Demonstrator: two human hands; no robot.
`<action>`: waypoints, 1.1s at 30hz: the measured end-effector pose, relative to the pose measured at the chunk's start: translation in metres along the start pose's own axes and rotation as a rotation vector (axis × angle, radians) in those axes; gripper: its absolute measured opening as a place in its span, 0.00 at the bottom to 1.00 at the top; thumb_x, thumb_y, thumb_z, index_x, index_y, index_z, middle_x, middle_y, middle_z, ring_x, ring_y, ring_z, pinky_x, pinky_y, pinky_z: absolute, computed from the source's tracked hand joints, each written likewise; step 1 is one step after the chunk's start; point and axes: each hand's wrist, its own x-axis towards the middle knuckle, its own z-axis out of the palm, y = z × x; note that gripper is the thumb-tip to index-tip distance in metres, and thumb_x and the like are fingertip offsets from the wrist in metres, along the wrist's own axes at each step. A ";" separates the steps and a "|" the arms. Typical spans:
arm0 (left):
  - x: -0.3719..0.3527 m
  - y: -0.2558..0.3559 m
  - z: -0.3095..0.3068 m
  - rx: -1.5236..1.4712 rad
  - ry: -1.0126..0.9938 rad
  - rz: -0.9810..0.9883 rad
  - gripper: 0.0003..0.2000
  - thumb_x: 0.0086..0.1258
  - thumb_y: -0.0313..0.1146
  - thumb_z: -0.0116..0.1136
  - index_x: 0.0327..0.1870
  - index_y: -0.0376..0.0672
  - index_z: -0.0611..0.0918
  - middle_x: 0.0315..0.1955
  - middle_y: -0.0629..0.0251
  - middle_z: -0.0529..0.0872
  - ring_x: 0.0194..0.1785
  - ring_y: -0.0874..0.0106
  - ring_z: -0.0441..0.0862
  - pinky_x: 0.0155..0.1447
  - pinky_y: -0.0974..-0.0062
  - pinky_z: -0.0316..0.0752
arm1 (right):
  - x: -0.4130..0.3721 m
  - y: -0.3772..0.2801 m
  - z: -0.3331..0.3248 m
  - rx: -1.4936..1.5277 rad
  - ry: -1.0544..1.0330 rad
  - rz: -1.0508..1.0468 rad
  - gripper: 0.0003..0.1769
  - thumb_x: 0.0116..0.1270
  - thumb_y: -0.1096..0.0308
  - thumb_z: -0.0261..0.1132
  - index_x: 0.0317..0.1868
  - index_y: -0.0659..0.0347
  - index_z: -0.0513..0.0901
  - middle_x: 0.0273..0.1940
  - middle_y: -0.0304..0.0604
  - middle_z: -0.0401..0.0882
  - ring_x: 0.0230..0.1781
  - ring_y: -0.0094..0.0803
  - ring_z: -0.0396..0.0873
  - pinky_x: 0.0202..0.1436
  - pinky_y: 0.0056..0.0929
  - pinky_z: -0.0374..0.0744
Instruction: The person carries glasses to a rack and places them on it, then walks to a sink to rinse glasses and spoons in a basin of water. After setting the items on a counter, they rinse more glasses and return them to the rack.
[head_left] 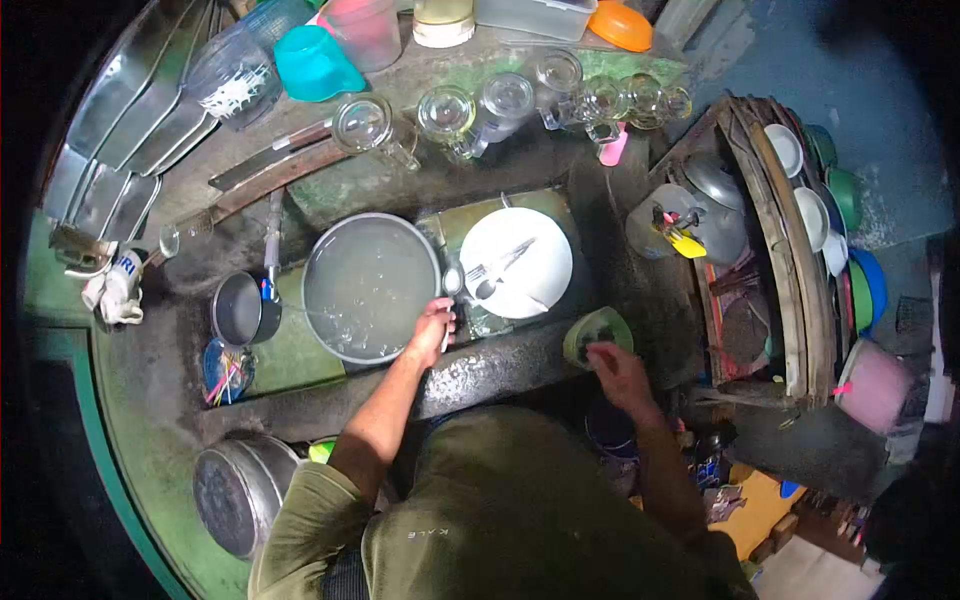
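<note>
My left hand is closed around the handle of a spoon, whose bowl points up between a big grey basin and a white plate. Cloudy water fills the basin. The white plate carries forks and spoons. At the sink's front ledge, my right hand has its fingers bunched together at the rim of a light green bowl. Something dark lies in that bowl by my fingertips; I cannot make out what it is or whether my fingers grip it.
Several glass mugs line the back ledge near a knife. A tap and a small dark pot are left of the basin. Rightward are a pot with utensils and a wooden rack. A large pot sits front left.
</note>
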 end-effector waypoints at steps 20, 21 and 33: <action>0.061 -0.014 0.080 0.842 0.533 0.864 0.10 0.60 0.26 0.57 0.43 0.42 0.83 0.38 0.55 0.85 0.42 0.59 0.83 0.50 0.67 0.77 | 0.114 0.023 -0.058 -0.075 -0.245 -0.327 0.13 0.69 0.66 0.60 0.48 0.66 0.81 0.39 0.42 0.84 0.40 0.27 0.80 0.45 0.26 0.77; 0.055 -0.004 0.062 0.815 0.556 0.809 0.10 0.58 0.26 0.55 0.41 0.43 0.83 0.40 0.54 0.84 0.46 0.55 0.81 0.54 0.63 0.76 | 0.110 0.037 -0.064 -0.016 -0.236 -0.272 0.13 0.69 0.66 0.60 0.48 0.66 0.81 0.40 0.42 0.84 0.40 0.28 0.80 0.45 0.27 0.77; 0.217 -0.104 -0.250 2.107 0.676 0.350 0.15 0.67 0.34 0.44 0.51 0.54 0.81 0.40 0.65 0.86 0.47 0.69 0.83 0.49 0.71 0.78 | 0.092 0.011 -0.091 0.127 -0.041 -0.026 0.14 0.70 0.66 0.58 0.52 0.63 0.78 0.40 0.41 0.83 0.40 0.26 0.80 0.47 0.26 0.78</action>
